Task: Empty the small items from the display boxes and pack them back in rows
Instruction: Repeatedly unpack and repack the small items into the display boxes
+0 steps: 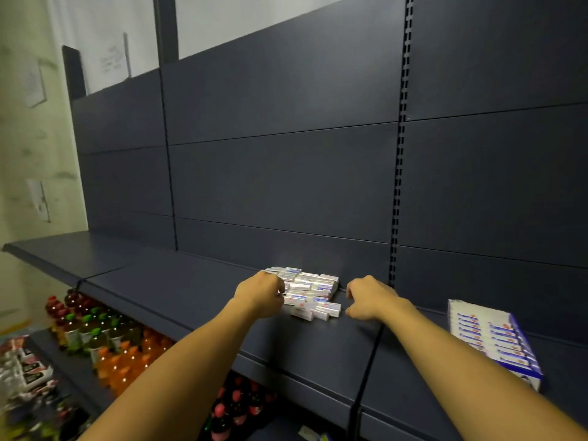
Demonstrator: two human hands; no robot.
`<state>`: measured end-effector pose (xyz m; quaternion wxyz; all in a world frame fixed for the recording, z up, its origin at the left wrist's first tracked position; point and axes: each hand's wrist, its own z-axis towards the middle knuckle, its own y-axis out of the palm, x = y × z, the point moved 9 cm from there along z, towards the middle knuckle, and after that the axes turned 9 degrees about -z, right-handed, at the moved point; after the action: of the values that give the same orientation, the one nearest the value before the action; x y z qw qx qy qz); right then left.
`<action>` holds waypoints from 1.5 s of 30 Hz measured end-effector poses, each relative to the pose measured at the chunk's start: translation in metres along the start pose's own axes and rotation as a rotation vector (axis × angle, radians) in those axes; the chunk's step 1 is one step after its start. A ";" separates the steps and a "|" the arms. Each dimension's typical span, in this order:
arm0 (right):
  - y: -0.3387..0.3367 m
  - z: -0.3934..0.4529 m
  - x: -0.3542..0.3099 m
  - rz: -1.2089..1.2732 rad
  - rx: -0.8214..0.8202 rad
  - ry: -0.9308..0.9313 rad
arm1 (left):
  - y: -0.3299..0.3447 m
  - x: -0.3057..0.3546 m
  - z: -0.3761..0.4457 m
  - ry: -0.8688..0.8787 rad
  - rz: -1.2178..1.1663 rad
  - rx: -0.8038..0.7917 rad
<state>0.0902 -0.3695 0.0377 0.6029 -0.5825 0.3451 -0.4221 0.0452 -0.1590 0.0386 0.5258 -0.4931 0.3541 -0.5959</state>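
Note:
A heap of several small white packets (310, 292) with blue and red print lies on the dark shelf (178, 291), close to the back panel. My left hand (262, 292) is at the heap's left side, fingers curled against the packets. My right hand (366, 297) hovers just right of the heap, fingers loosely curled and holding nothing. A blue and white display box (493, 340) stands further right on the shelf, filled with rows of the same packets.
The shelf's back is a dark panel wall with a slotted upright (396, 218). On the lower shelf at left stand bottles of red, green-capped and orange drinks (105, 338). Packaged goods (25, 367) sit at the bottom left.

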 end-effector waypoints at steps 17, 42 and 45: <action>0.008 0.051 -0.113 0.075 0.007 0.055 | 0.001 -0.122 0.023 0.126 -0.004 -0.063; 0.010 0.181 -0.146 0.119 0.042 -0.141 | 0.059 -0.126 0.135 0.412 -0.007 0.006; 0.014 0.186 -0.153 0.118 0.006 -0.137 | 0.059 -0.127 0.139 0.474 -0.017 0.032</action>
<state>0.1982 -0.1538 0.0274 0.6507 -0.5869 0.3352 -0.3461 0.1896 -0.0335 -0.0074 0.4305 -0.3338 0.4539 -0.7051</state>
